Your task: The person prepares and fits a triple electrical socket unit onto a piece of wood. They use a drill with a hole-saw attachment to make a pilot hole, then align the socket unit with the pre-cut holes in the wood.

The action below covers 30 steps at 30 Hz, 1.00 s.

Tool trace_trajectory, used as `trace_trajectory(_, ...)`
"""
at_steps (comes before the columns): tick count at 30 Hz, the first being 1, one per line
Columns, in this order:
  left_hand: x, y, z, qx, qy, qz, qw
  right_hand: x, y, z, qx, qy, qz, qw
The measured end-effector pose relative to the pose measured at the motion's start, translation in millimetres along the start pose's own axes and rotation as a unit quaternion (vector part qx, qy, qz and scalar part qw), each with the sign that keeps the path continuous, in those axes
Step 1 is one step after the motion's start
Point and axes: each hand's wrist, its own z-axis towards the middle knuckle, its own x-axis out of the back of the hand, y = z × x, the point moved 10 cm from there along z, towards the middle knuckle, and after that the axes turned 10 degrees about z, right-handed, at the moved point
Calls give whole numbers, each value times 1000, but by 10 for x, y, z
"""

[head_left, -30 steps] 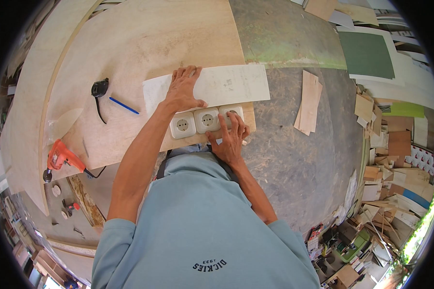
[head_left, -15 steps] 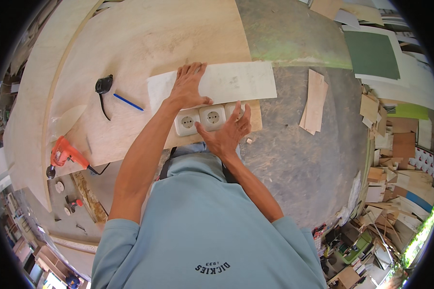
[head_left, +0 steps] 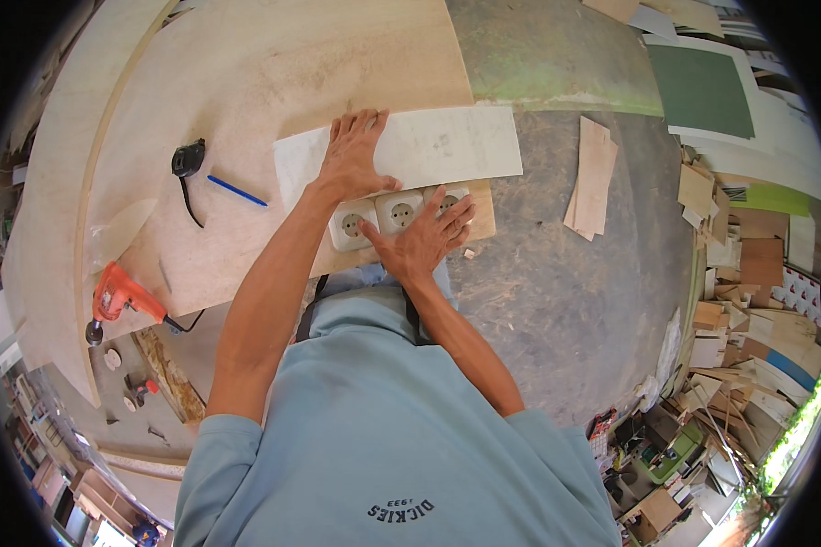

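Fingers spread, my left hand point(head_left: 348, 162) lies flat across a white rectangular board point(head_left: 465, 146), its thumb by the near edge. Just nearer to me, three white wall power sockets form a row along that edge: a left socket point(head_left: 344, 235), a middle socket point(head_left: 400, 210) and a right socket point(head_left: 462, 191). Over them rests my right hand point(head_left: 418, 244), fingers apart, thumb on the left socket and fingertips on the right one. It partly covers the middle and right sockets. Board and sockets lie on a plywood sheet point(head_left: 246, 100).
Left of my hands lie a black tape measure point(head_left: 188, 159), a blue pen point(head_left: 237, 190) and an orange power drill point(head_left: 123, 294). Thin wood strips point(head_left: 593, 178) lie on the grey floor point(head_left: 538, 301) at right. Stacked offcuts point(head_left: 762, 273) line the far right.
My right hand has lowered and flattened onto the sockets, its fingers now less curled. My left hand stays on the board. The whole view has shifted slightly.
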Motion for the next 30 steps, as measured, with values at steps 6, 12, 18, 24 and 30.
trace_trajectory(6, -16, -23, -8, -3, 7, -10, 1000, -49, 28, 32, 5, 2, 35, 999)
trace_trajectory(12, -40, -31, -16, -6, 9, -5, 1000, -43, 61, 29, 19, 30, 25, 999)
trace_trajectory(18, -16, -28, -44, -13, 26, -18, 999, -26, 99, 12, 16, 39, 42, 998)
trace_trajectory(24, 28, -12, -61, -17, 27, -30, 999, -6, 66, -6, 19, 43, 26, 999)
trace_trajectory(30, 67, -5, -81, -22, 35, -34, 999, 158, 9, -35, 27, 12, 24, 999)
